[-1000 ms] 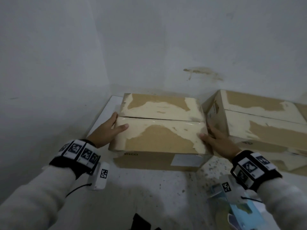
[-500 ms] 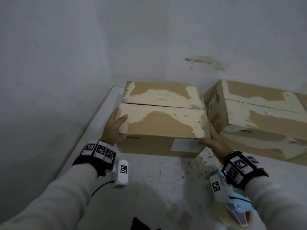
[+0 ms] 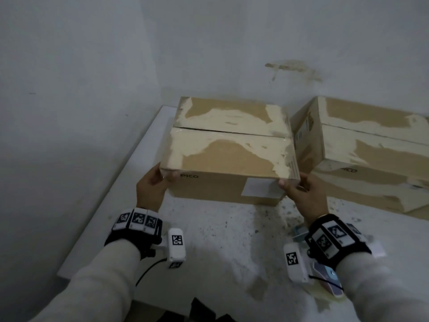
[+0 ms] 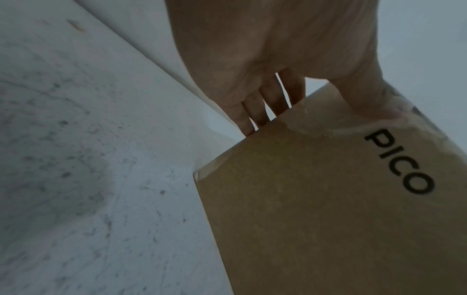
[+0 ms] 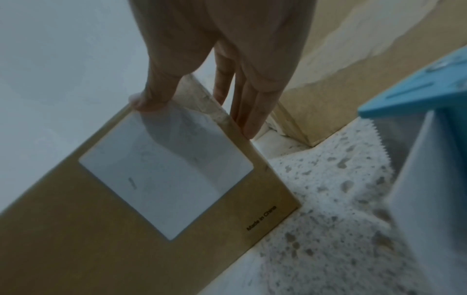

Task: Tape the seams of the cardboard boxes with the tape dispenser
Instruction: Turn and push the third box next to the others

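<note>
Head view: near cardboard box (image 3: 228, 156) sits at the far-left corner of the white speckled table (image 3: 222, 240), close to the wall. Its top flaps are closed, with a dark seam across the top and pale patches where the surface is peeled. Left hand (image 3: 151, 189) clamps the box's near-left corner, thumb on the front face beside the "PICO" print, fingers round the left side. Right hand (image 3: 306, 194) clamps the near-right corner, thumb by the white label (image 3: 260, 188), fingers along the right side. Second cardboard box (image 3: 362, 154) stands just beside the first, toward the table's far-right; whether the two touch I cannot tell. Tape dispenser (image 3: 325, 278) lies near the table's front edge, mostly hidden under the right wrist.

Left wrist view: left hand (image 4: 272, 65) has its fingers (image 4: 252, 113) straight down the box's side and its thumb pressed on the front face above "PICO". Box (image 4: 328, 209) fills the lower right.

Right wrist view: right hand (image 5: 227, 59) has its thumb on the label's (image 5: 166, 173) upper corner and its fingers down the side, in the gap toward the second box (image 5: 336, 79). Blue toothed part of the dispenser (image 5: 417, 95) shows at right, blurred.
</note>
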`<state>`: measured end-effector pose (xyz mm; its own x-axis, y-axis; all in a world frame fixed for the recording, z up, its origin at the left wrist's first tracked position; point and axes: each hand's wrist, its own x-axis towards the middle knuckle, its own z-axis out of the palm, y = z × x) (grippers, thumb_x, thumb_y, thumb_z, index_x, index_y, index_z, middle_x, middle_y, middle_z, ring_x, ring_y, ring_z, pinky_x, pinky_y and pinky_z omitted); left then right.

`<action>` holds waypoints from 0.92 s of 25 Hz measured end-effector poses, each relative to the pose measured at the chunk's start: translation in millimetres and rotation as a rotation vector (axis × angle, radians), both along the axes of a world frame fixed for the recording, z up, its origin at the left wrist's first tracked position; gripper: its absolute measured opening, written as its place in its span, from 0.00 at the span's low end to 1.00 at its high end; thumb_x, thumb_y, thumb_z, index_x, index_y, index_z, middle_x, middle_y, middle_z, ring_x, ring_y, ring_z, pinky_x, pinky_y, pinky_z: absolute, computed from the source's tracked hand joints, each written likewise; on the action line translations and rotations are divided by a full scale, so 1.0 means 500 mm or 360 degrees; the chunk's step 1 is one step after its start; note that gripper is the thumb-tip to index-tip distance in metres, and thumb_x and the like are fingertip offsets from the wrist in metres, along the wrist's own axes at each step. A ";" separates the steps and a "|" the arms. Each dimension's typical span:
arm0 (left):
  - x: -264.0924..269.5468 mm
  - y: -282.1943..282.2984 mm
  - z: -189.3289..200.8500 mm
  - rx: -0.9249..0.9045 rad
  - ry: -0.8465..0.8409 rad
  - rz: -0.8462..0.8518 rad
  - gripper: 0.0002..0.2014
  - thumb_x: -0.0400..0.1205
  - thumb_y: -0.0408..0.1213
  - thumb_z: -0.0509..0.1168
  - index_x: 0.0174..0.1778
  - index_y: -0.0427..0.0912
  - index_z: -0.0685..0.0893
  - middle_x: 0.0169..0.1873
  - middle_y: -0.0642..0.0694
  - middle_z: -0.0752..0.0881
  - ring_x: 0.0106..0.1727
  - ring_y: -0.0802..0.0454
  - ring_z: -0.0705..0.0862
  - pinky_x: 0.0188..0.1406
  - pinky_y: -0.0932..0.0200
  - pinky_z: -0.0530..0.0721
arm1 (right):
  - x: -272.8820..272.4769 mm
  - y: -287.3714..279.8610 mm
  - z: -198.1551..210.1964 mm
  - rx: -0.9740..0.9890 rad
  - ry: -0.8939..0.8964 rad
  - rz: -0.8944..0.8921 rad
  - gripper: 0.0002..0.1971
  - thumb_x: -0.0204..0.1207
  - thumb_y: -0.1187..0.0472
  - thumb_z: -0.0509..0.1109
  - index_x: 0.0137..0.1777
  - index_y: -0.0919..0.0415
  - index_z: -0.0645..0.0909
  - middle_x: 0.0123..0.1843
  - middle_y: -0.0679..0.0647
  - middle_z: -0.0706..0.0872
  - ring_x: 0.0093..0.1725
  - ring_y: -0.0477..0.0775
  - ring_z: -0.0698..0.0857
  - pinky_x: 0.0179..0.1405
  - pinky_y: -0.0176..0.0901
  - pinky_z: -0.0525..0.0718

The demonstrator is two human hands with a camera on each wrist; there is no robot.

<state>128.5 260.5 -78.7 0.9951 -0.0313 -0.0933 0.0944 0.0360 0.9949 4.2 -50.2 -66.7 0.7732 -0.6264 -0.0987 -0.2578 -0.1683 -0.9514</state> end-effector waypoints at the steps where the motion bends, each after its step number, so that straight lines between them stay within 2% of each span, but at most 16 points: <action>1: -0.004 0.003 0.002 -0.0054 0.0029 -0.0017 0.20 0.75 0.34 0.72 0.59 0.27 0.83 0.40 0.56 0.89 0.42 0.65 0.86 0.40 0.74 0.83 | -0.003 0.000 -0.004 0.0056 -0.0003 0.0000 0.36 0.56 0.42 0.78 0.62 0.64 0.81 0.57 0.60 0.88 0.56 0.57 0.86 0.47 0.46 0.84; 3: -0.007 0.009 -0.002 -0.0137 0.0081 -0.0069 0.18 0.74 0.40 0.73 0.57 0.34 0.85 0.44 0.52 0.90 0.44 0.62 0.87 0.45 0.68 0.85 | -0.006 0.002 -0.006 0.0168 -0.0037 -0.0023 0.29 0.65 0.50 0.78 0.65 0.62 0.81 0.57 0.58 0.88 0.54 0.53 0.86 0.50 0.47 0.83; 6: -0.009 0.017 -0.012 -0.0204 0.0115 -0.0046 0.18 0.67 0.53 0.76 0.47 0.46 0.89 0.46 0.51 0.90 0.51 0.55 0.86 0.57 0.57 0.83 | -0.013 0.005 0.003 0.0383 -0.0068 -0.0031 0.17 0.73 0.60 0.72 0.62 0.60 0.82 0.52 0.52 0.88 0.52 0.48 0.85 0.56 0.48 0.82; 8: -0.011 0.015 -0.012 -0.0339 0.0140 0.0005 0.19 0.62 0.56 0.78 0.42 0.48 0.90 0.42 0.54 0.91 0.47 0.57 0.87 0.52 0.63 0.86 | -0.016 0.007 0.014 0.0488 -0.0073 0.0004 0.12 0.76 0.62 0.70 0.59 0.60 0.83 0.49 0.48 0.88 0.50 0.46 0.84 0.54 0.46 0.82; 10: -0.012 0.011 -0.014 -0.0491 0.0183 0.0050 0.17 0.60 0.52 0.76 0.41 0.48 0.90 0.40 0.54 0.91 0.44 0.59 0.88 0.49 0.67 0.87 | -0.019 0.008 0.020 0.0529 -0.0078 0.0023 0.12 0.77 0.62 0.68 0.59 0.63 0.83 0.49 0.49 0.87 0.51 0.48 0.84 0.54 0.47 0.83; 11: -0.012 0.009 -0.015 -0.0540 0.0201 0.0075 0.15 0.63 0.49 0.74 0.43 0.48 0.89 0.41 0.53 0.91 0.45 0.58 0.89 0.49 0.67 0.87 | -0.020 0.008 0.019 0.0551 -0.0087 0.0014 0.13 0.77 0.61 0.68 0.59 0.64 0.82 0.49 0.49 0.86 0.52 0.49 0.84 0.54 0.47 0.83; 14: -0.010 0.004 -0.014 -0.0554 0.0245 0.0167 0.04 0.81 0.35 0.65 0.48 0.47 0.83 0.47 0.46 0.87 0.49 0.52 0.85 0.49 0.66 0.87 | -0.023 0.012 0.014 0.0589 -0.0117 -0.0050 0.09 0.78 0.59 0.67 0.55 0.61 0.83 0.49 0.49 0.86 0.52 0.48 0.83 0.53 0.47 0.83; 17: -0.007 -0.001 -0.005 -0.0521 0.0279 0.0291 0.08 0.82 0.31 0.64 0.40 0.48 0.76 0.41 0.44 0.84 0.44 0.51 0.83 0.43 0.66 0.86 | -0.022 0.021 0.007 0.0568 -0.0164 -0.0203 0.06 0.78 0.60 0.67 0.53 0.59 0.80 0.48 0.49 0.85 0.51 0.49 0.83 0.54 0.49 0.82; 19: -0.009 -0.003 0.003 -0.0501 0.0245 0.0358 0.12 0.81 0.29 0.65 0.36 0.48 0.72 0.34 0.47 0.84 0.40 0.52 0.82 0.38 0.67 0.85 | -0.020 0.029 0.004 0.0537 -0.0239 -0.0363 0.04 0.77 0.62 0.69 0.48 0.56 0.76 0.46 0.50 0.85 0.49 0.51 0.83 0.52 0.49 0.82; 21: -0.013 -0.003 0.008 -0.0453 0.0189 0.0383 0.13 0.80 0.28 0.66 0.33 0.46 0.72 0.29 0.51 0.86 0.39 0.52 0.83 0.38 0.65 0.87 | -0.019 0.036 0.003 0.0428 -0.0288 -0.0450 0.09 0.76 0.63 0.70 0.41 0.52 0.73 0.44 0.52 0.85 0.48 0.53 0.84 0.48 0.47 0.83; 23: -0.018 -0.004 0.012 -0.0418 0.0159 0.0406 0.13 0.79 0.28 0.67 0.33 0.45 0.74 0.32 0.49 0.86 0.40 0.52 0.84 0.42 0.61 0.88 | -0.020 0.041 0.005 0.0355 -0.0306 -0.0457 0.11 0.76 0.64 0.70 0.38 0.52 0.72 0.42 0.52 0.85 0.46 0.54 0.84 0.44 0.47 0.84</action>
